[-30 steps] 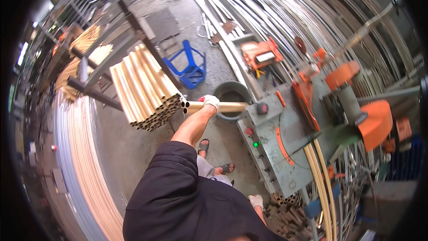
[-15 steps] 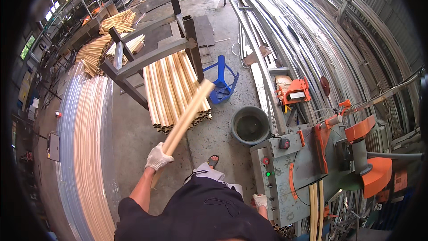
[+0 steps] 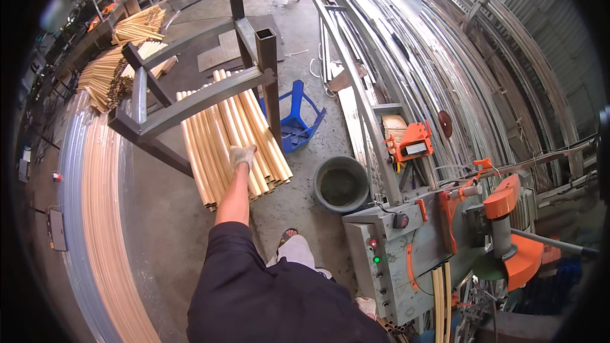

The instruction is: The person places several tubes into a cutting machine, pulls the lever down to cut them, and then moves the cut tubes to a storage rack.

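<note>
My left hand [image 3: 243, 156], in a pale work glove, reaches forward onto a stack of gold metal tubes [image 3: 206, 146]. Its fingers are closed around tubes on top of the stack, and the glove hides how many. The stack lies within a dark square-tube metal frame [image 3: 184, 111]. Low in the view, my right hand [image 3: 367, 307], also gloved, is beside the front of a grey cutting machine [image 3: 397, 279]; my clothing and the view's edge hide most of its fingers. Two gold lengths [image 3: 438, 298] lie at the machine, near its orange guard [image 3: 524, 260].
A dark round bucket [image 3: 341, 184] and a blue plastic stool [image 3: 295, 117] stand between the stack and the machine. Long plastic-wrapped tubes [image 3: 108, 216] lie on the left floor. More gold tubes [image 3: 101, 76] are piled at the far left; long metal bars [image 3: 419, 70] fill the right.
My left hand has moved forward, bringing the gold tubes it held raised down onto the stack. The view has shifted slightly. My right hand stays by the machine.
</note>
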The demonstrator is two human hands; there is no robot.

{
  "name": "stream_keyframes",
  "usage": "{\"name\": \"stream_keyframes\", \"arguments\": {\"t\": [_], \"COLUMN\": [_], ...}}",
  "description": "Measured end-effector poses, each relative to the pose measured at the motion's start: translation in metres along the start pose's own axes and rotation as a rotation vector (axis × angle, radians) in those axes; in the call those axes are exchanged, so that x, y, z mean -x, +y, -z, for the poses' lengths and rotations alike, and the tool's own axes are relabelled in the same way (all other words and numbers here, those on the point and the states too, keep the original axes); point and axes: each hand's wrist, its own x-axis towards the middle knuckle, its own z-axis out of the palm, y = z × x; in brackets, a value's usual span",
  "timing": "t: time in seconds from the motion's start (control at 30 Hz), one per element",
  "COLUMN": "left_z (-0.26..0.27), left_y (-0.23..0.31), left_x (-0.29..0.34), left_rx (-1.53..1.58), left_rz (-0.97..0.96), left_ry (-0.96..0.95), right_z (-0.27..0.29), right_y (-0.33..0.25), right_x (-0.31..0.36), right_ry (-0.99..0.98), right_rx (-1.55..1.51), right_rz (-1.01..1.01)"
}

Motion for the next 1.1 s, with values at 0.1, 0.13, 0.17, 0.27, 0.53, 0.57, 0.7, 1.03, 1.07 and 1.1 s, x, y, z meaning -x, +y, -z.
{"name": "stream_keyframes", "arguments": {"t": [0.1, 0.13, 0.17, 0.27, 0.53, 0.57, 0.7, 1.03, 1.07, 1.1], "left_z": [-0.046, -0.072, -0.084, -0.101, -0.041, -0.039, -0.040, -0.038, -0.036, -0.034], "left_y": [0.001, 0.006, 0.005, -0.017, 0.000, 0.007, -0.022, -0.109, -0.123, -0.131], "left_x": [-0.059, -0.060, -0.066, -0.077, -0.051, -0.026, 0.040, 0.230, 0.226, 0.232], "left_rx": [-0.322, -0.591, -0.805, -0.999, -1.086, -1.133, -1.072, -1.269, -1.259, -1.283], "left_rz": [-0.020, -0.081, -0.156, -0.408, -0.542, -0.620, -0.879, -0.920, -0.916, -0.916], "left_ry": [0.024, 0.030, 0.002, -0.198, -0.028, -0.048, -0.072, -0.635, -0.670, -0.670], "right_z": [-0.004, -0.007, -0.015, -0.020, 0.033, 0.046, 0.150, 0.339, 0.326, 0.314], "right_y": [0.017, 0.032, 0.029, 0.058, 0.061, 0.087, 0.138, 0.114, 0.120, 0.130], "right_x": [-0.012, -0.003, 0.007, 0.010, 0.063, 0.054, 0.040, -0.057, -0.075, -0.091], "right_ry": [0.029, 0.058, 0.049, 0.198, 0.247, 0.352, 0.859, 0.803, 0.779, 0.824], "right_rx": [-0.089, -0.156, -0.263, 0.067, -0.264, -0.208, 0.031, 0.544, 0.540, 0.514], "right_rz": [-0.013, -0.028, -0.114, 0.052, -0.309, -0.262, -0.155, 0.179, 0.121, 0.089]}}
